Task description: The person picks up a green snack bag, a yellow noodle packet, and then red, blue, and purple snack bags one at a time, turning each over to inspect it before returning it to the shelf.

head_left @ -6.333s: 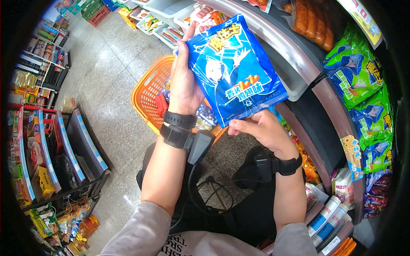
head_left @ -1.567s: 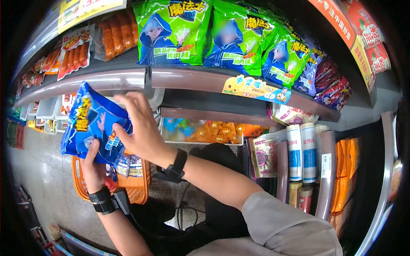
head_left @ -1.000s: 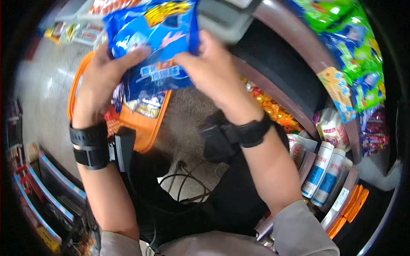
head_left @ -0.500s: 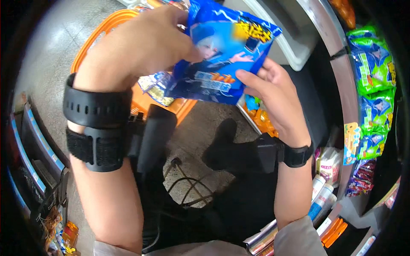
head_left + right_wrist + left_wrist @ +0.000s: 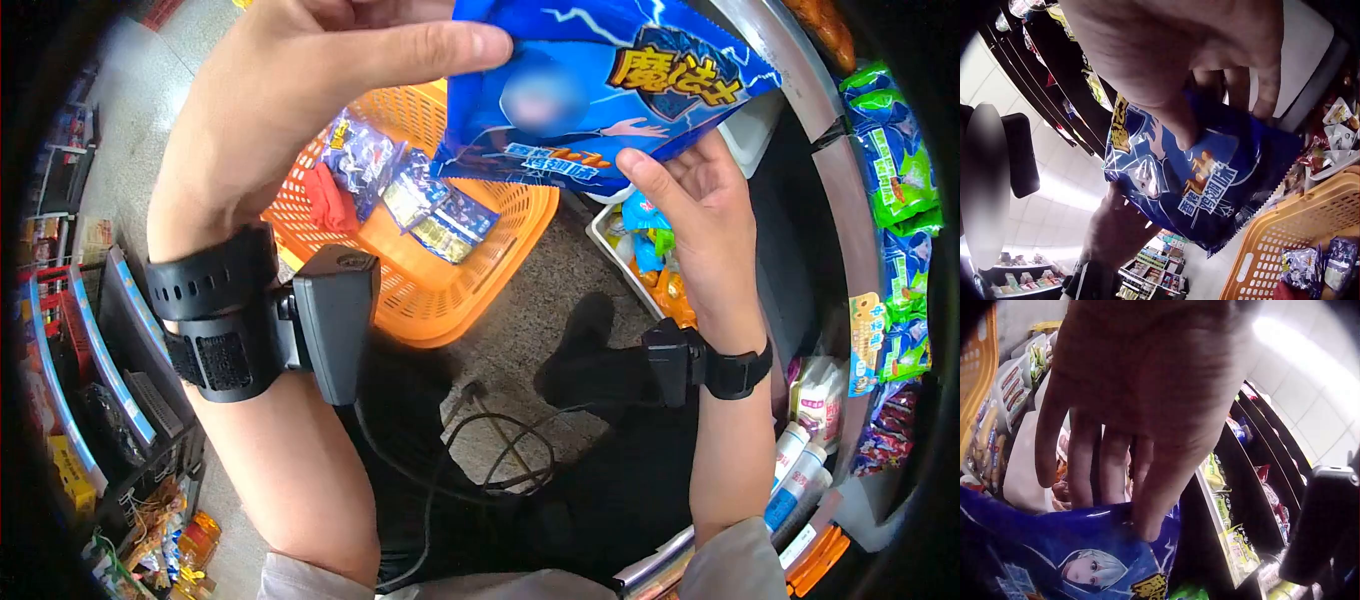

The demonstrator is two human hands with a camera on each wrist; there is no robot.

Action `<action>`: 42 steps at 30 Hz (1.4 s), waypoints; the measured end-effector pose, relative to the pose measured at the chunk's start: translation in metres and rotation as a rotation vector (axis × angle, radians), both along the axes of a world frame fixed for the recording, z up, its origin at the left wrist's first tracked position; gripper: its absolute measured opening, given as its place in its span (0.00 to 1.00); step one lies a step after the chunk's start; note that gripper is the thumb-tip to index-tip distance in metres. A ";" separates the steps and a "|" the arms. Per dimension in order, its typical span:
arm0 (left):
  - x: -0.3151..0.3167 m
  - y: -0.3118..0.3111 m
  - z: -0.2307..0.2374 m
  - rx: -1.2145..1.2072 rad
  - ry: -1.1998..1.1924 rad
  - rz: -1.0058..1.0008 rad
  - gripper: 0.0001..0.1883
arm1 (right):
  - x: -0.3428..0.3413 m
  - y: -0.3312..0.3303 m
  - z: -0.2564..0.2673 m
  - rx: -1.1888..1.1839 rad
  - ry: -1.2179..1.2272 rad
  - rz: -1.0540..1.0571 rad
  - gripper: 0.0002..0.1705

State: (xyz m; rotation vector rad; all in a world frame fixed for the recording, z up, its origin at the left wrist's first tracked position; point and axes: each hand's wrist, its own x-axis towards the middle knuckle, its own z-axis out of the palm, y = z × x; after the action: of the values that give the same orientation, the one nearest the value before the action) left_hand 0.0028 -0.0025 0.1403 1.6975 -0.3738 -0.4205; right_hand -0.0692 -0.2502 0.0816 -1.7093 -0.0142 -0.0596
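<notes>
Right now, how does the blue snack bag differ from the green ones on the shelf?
The blue snack bag is held by the left hand and right hand; the green bags sit on the shelf. The blue snack bag is single; the green bags form a row. Both look glossy.

- Grey sleeves (image 5: 740,565), lower edge
- Black slotted wristband (image 5: 205,278) and fuzzy-patched strap (image 5: 222,362), left
- Black wrist strap (image 5: 738,373), right
- Black angular housing (image 5: 340,322), left of centre
- Black cable (image 5: 430,525), lower centre

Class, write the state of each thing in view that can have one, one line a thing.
Blue snack bag, tilted, no opening visible.
Left hand, gripping the bag.
Right hand, gripping the bag.
Orange basket, partly filled.
Left wrist strap, fastened.
Green bags, on the shelf.
</notes>
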 end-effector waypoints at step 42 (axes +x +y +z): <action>-0.027 -0.052 -0.006 -0.136 0.081 -0.022 0.24 | -0.010 -0.020 0.022 0.109 -0.073 0.116 0.25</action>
State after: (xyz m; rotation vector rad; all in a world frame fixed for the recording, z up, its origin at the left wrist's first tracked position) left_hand -0.0241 -0.0546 0.1338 1.5401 -0.3539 -0.4683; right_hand -0.0788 -0.2701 0.1034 -1.5940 -0.1614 -0.0354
